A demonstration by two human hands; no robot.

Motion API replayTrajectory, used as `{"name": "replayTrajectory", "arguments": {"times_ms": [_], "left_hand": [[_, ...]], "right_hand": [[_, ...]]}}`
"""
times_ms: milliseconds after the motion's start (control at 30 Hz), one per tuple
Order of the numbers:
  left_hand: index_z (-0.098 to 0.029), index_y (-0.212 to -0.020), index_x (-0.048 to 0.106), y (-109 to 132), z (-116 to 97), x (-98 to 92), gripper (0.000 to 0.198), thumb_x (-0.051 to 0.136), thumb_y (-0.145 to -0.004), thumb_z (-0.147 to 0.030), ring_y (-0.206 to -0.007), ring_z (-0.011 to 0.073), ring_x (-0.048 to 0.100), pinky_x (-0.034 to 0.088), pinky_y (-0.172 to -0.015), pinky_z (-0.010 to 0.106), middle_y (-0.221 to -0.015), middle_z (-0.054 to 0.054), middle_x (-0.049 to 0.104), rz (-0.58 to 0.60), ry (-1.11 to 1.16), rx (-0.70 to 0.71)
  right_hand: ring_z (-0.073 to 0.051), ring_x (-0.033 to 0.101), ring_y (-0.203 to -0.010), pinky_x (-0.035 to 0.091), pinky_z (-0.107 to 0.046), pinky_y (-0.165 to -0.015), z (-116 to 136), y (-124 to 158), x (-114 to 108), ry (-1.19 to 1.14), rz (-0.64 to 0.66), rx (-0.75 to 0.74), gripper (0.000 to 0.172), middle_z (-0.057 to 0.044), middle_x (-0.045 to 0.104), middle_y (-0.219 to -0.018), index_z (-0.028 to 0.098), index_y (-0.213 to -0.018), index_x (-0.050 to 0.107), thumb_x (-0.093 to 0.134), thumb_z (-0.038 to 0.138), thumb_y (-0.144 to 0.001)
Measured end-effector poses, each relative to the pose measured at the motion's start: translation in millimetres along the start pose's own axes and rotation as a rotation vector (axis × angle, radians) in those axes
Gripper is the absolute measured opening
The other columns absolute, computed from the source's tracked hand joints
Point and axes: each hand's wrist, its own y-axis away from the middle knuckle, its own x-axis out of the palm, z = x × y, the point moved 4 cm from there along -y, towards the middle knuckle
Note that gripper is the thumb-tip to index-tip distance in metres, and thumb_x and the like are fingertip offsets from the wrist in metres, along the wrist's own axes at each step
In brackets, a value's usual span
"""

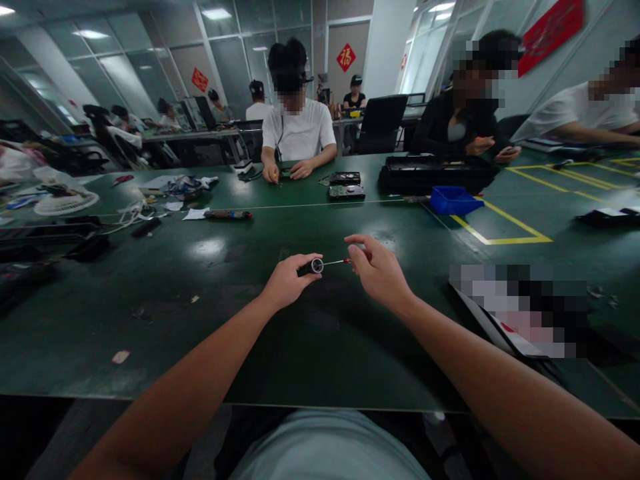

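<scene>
Over the middle of the green table, my left hand point(290, 281) is closed around a small black cylindrical part point(317, 266) with a light ring on its round end. My right hand point(377, 270) grips a thin screwdriver point(334, 263) by its handle, and a bit of red shows at my fingertips. The shaft points left, its tip at or right in front of the round end; whether it sits inside a screw is too small to see. Most of the handle is hidden by my fingers. My right index finger is stretched out above the tool.
A blue tray point(454, 200) and a long black housing point(440, 176) stand at the back right. Circuit boards point(346, 193) lie before a person in a white shirt point(300, 130) across the table. A brown tool point(227, 215) and a white fan grille point(67, 202) are on the left.
</scene>
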Motion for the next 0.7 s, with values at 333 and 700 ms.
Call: {"name": "replayTrajectory", "arguments": {"times_ms": [333, 700], "left_hand": [[-0.026, -0.125, 0.067, -0.1, -0.2, 0.5, 0.042, 0.073, -0.084, -0.022, -0.111, 0.0226, 0.063, 0.044, -0.101, 0.04, -0.118, 0.003, 0.071, -0.009, 0.008, 0.003], [-0.027, -0.126, 0.066, 0.0, 2.7, 1.0, 0.042, 0.073, -0.085, -0.024, -0.112, 0.0233, 0.063, 0.044, -0.101, 0.041, -0.12, 0.004, 0.071, -0.017, 0.015, 0.005]], "right_hand": [[-0.017, 0.059, -0.06, 0.04, -0.032, -0.059, 1.3, -0.2, -1.9, 0.04, -0.01, 0.002, 0.045, -0.003, 0.065, -0.068, 0.02, -0.09, 0.07, 0.04, 0.051, -0.1], [-0.017, 0.062, -0.067, 0.045, -0.031, -0.063, 1.2, -1.1, -1.1, -0.039, -0.068, -0.028, 0.021, -0.002, 0.068, -0.076, 0.02, -0.096, 0.063, 0.061, 0.04, -0.09]]}}
